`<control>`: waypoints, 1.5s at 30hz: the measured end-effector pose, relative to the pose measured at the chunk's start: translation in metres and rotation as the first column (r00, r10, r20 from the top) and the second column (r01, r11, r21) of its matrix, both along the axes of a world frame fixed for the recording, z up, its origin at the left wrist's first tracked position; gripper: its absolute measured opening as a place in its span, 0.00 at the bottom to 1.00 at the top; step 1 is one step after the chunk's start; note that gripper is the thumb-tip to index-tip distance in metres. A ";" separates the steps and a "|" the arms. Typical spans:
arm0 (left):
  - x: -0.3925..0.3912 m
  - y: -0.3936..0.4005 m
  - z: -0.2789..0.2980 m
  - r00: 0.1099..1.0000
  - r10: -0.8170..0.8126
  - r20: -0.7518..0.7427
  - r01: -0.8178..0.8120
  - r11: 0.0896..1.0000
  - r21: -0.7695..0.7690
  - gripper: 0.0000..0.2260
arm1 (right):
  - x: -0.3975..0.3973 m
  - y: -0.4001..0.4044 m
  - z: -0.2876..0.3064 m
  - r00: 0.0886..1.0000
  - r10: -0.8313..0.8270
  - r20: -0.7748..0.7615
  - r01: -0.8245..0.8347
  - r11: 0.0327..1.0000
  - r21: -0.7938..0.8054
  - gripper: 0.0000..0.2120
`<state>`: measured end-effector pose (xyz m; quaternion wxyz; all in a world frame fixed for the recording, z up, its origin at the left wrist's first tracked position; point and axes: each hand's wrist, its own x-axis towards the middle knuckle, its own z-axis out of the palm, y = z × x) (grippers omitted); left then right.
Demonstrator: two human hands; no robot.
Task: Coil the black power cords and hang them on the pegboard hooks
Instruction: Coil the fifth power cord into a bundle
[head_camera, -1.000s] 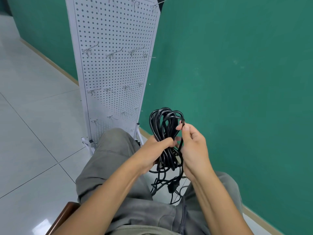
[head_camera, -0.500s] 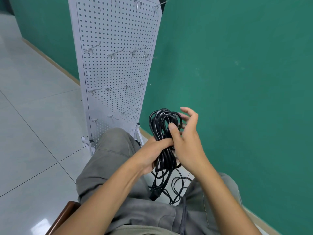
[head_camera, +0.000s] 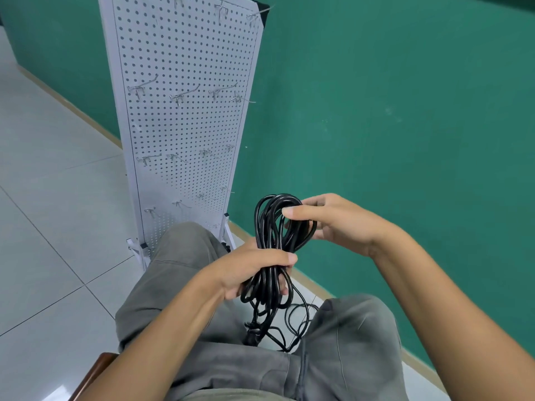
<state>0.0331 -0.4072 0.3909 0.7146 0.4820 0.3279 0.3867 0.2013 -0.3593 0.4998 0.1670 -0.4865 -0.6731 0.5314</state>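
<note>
A black power cord [head_camera: 270, 224] is bundled into long upright loops in front of me. My left hand [head_camera: 254, 267] grips the bundle around its middle. My right hand [head_camera: 333, 219] reaches across the top loops from the right, thumb over the front strands and fingers behind them. Loose cord and a plug [head_camera: 252, 337] dangle between my knees. The white pegboard [head_camera: 185, 117] stands upright ahead on the left, with rows of bare metal hooks [head_camera: 182, 95].
A green wall [head_camera: 390, 125] runs along the right, close behind the pegboard. Pale floor tiles [head_camera: 52, 227] spread to the left. I sit on a wooden chair [head_camera: 92, 371], grey trousers below my arms. The pegboard's white feet [head_camera: 136, 247] stand by my left knee.
My right hand has let go of the strand near my left hand, risen and swung rightward, and now closes over the top of the loops. The left hand has kept its grip.
</note>
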 end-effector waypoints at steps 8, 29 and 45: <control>-0.007 -0.003 0.006 0.974 -0.215 0.075 0.215 0.977 0.012 0.12 | -0.004 -0.004 0.004 0.983 0.090 -0.161 -0.107 0.989 -0.100 0.19; 0.019 -0.007 0.029 0.943 0.284 -0.172 -0.248 0.947 0.202 0.16 | -0.026 -0.012 0.027 0.982 -0.114 0.151 0.097 0.989 0.113 0.08; 0.037 -0.022 0.045 0.387 0.785 -0.484 -0.538 0.618 0.573 0.55 | -0.060 -0.014 0.018 0.938 -0.328 -0.115 0.347 0.893 0.287 0.11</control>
